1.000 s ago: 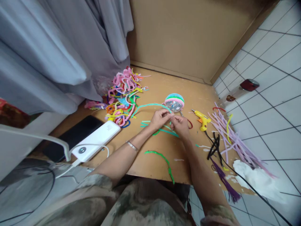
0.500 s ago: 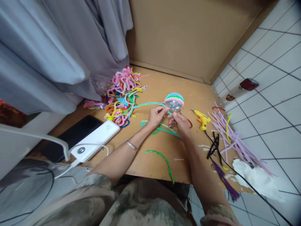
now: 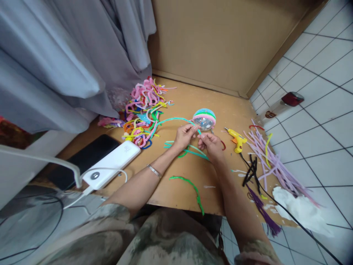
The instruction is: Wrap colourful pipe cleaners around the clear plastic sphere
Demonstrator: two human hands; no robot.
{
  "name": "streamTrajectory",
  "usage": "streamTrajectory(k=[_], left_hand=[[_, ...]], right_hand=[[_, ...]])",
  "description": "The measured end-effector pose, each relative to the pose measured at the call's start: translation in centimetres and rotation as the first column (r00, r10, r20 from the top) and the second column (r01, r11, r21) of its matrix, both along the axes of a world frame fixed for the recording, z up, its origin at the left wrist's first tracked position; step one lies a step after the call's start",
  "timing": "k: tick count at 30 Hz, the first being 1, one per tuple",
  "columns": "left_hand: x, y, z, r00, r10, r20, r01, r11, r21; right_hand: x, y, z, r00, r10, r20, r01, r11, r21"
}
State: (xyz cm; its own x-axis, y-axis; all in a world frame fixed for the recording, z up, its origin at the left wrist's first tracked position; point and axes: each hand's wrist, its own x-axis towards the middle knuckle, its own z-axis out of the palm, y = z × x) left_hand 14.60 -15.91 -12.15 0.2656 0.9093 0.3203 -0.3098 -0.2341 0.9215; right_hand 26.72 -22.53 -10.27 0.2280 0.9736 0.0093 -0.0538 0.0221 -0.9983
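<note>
Curtain (image 3: 74, 55) in grey folds is hanging at the left of the room, its lower edge reaching down beside the brown desk (image 3: 176, 197). A flat brown panel (image 3: 206, 44) is standing along the far edge, and white tiles (image 3: 317, 129) with dark joints are spreading out on the right. The left hand (image 3: 184, 137) and the right hand (image 3: 210, 141) are staying close together without touching, each pinching a turquoise strip (image 3: 176, 119) near one end. The strip is arching above the middle of the desk, its free end reaching leftward to a tangled heap of coloured strips (image 3: 146, 99). Just beyond the fingers, a ball (image 3: 204, 119) banded in blue, green and pink is resting. Beneath the wrists, more turquoise lengths (image 3: 202, 156) are lying, and a curved green strip (image 3: 193, 184) is reaching the near edge. A white power bank (image 3: 113, 165) is sitting at the left next to a black slab (image 3: 91, 154). On the right, a yellow glue gun (image 3: 238, 141), lilac strips (image 3: 271, 165), a purple tassel (image 3: 263, 209) and white fluff (image 3: 300, 211) are occupying the surface.
</note>
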Motion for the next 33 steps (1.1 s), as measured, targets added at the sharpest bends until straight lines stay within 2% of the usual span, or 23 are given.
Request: streamTrajectory(k=[5, 10, 14, 17, 21, 23, 29, 33], left_hand=[[0.6, 0.0, -0.3, 0.985, -0.053, 0.162, 0.078, 0.986, -0.147], [1.0, -0.5, -0.1, 0.947, -0.104, 0.305, 0.199, 0.934, -0.298], [0.8, -0.4, 0.3, 0.935, -0.145, 0.324, 0.245, 0.924, -0.293], [0.2, 0.5, 0.5, 0.945, -0.070, 0.319, 0.169, 0.941, -0.294], [-0.9, 2.2, 1.1, 0.932, 0.189, 0.309, -0.076, 0.936, -0.342], [-1.3, 2.8, 1.2, 0.916, 0.250, 0.314, -0.133, 0.927, -0.351], [-1.8, 3.3, 1.3, 0.888, 0.311, 0.338, -0.158, 0.898, -0.411], [-2.5, 4.0, 1.4, 0.856, 0.360, 0.370, -0.166, 0.871, -0.462]], right_hand=[[-0.5, -0.2, -0.1, 0.988, -0.046, 0.145, 0.029, 0.993, 0.117], [-0.9, -0.5, 0.1, 0.966, -0.066, 0.248, 0.022, 0.985, 0.174], [-0.8, -0.7, 0.5, 0.966, -0.050, 0.255, 0.007, 0.986, 0.169], [-0.3, -0.7, 0.8, 0.961, -0.027, 0.274, -0.009, 0.991, 0.131], [0.7, -0.4, 0.8, 0.959, -0.073, 0.274, 0.048, 0.994, 0.098], [0.9, -0.3, 0.8, 0.955, -0.117, 0.273, 0.090, 0.990, 0.111], [0.8, -0.3, 1.0, 0.952, -0.120, 0.280, 0.081, 0.986, 0.147], [1.8, -0.3, 1.2, 0.978, -0.144, 0.152, 0.126, 0.985, 0.121]])
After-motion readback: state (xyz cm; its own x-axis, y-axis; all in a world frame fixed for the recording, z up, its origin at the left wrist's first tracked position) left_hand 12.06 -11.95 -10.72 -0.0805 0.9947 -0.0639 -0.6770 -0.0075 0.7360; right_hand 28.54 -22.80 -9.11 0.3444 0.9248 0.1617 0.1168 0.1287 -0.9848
